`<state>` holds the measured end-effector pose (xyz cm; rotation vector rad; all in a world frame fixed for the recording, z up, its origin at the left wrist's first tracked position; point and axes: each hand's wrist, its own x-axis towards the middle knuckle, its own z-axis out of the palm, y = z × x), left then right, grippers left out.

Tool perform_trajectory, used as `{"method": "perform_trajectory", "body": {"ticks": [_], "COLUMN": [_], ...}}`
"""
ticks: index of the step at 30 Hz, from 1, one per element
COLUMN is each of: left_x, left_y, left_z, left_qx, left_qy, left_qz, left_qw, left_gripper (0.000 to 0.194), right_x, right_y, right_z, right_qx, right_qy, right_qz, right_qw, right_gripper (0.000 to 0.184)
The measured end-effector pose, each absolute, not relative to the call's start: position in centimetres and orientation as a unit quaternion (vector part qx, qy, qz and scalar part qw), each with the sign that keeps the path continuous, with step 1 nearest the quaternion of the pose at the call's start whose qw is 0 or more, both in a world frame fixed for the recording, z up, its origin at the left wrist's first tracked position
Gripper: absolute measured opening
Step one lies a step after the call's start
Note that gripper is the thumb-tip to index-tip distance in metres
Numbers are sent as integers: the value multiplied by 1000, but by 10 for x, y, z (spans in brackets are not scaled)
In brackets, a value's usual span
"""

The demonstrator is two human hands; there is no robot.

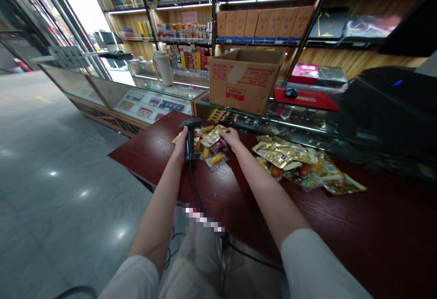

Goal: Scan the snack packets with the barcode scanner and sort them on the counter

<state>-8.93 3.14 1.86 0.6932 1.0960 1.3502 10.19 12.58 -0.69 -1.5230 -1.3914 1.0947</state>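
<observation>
My left hand (180, 145) is wrapped round a dark handheld barcode scanner (190, 142), held upright over the table with its cord trailing toward me. In my right hand (231, 138), the fingers pinch the edge of a gold foil packet (214, 136) close to the scanner. Beneath and around that packet lie several small clear-wrapped yellow snacks, among them a yellow sausage-like piece (215, 159). A dark red packet (218, 145) shows partly below the foil. To the right rests a larger heap of gold packets (285, 151) mixed with wrapped snacks.
The dark red wooden table (232, 199) borders a glass display counter (164, 92). On the counter stand an open cardboard box (239, 83), a white tumbler (164, 68) and a mouse (291, 93) on a red mat (317, 100). Stocked shelves rise behind. Cables hang by my legs.
</observation>
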Motion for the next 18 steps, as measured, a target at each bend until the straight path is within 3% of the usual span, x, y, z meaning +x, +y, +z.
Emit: {"method": "perform_trajectory", "body": {"ticks": [8,18], "left_x": [-72,-27], "left_y": [20,22], "left_z": [22,23], "left_qx": [361,486], "left_qy": [436,409], "left_qz": [533,416], "left_qw": [629,651], "left_gripper": [65,52], "right_x": [181,204], "right_y": [98,72], "right_z": [2,-7], "right_qx": [-415,-386], "right_qy": [-429,-407], "right_qz": [557,536], "right_qw": [578,631], "right_gripper": [24,36]}}
